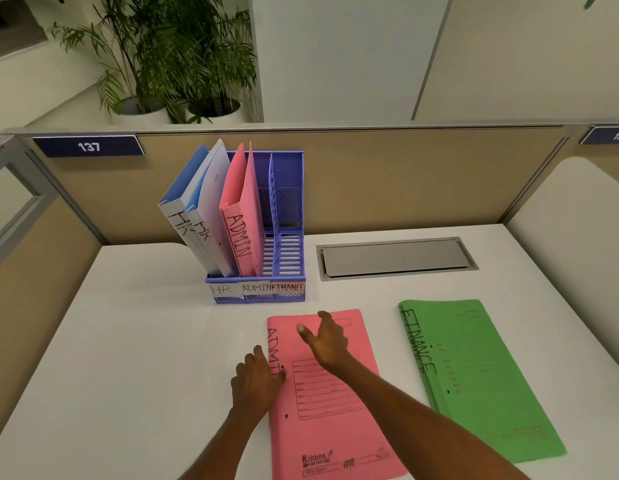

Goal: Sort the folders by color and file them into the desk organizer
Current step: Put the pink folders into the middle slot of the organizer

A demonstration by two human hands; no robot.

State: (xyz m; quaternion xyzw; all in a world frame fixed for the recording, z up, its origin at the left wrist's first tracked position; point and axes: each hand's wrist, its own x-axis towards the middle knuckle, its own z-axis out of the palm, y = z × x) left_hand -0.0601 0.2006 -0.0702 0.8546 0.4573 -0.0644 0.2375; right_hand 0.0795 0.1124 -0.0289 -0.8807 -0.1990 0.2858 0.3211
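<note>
1. Left hand (254, 379) at 6 o'clock of the desk, palm down, fingers curled over the left (spine) edge of the pink folder (330, 396); thumb tip on the cover by the written "ADMIN"; whether it is pinching the edge or only resting on it, cannot tell
2. Right hand (323, 339) over the upper half of the same pink folder, fingers spread and loose, nothing held; touching the cover or just above it, cannot tell
3. Pink folder lies flat on the white desk (134, 341), printed form side up, long edge running roughly 12 to 6 o'clock
4. Green folder (481, 379) at 3 o'clock of the pink one, flat, apart from it, "FINANCE" written along its left edge; looks like more than one stacked, count unclear
5. Blue organizer (287, 216) at 12 o'clock of the hands, near the partition (405, 181); three slots tagged HR, ADMIN, FINANCE left to right
6. Left slot: two blue folders (183, 199) marked "HR", leaning left
7. Middle slot: standing pink folder (240, 216) marked "ADMIN", leaning left
8. Right slot holds no folder
9. Grey cable hatch (394, 258) at 3 o'clock of the organizer, lid down
10. Sign "137" (89, 146) at 10 o'clock on the partition; potted plants (173, 64) behind it
</note>
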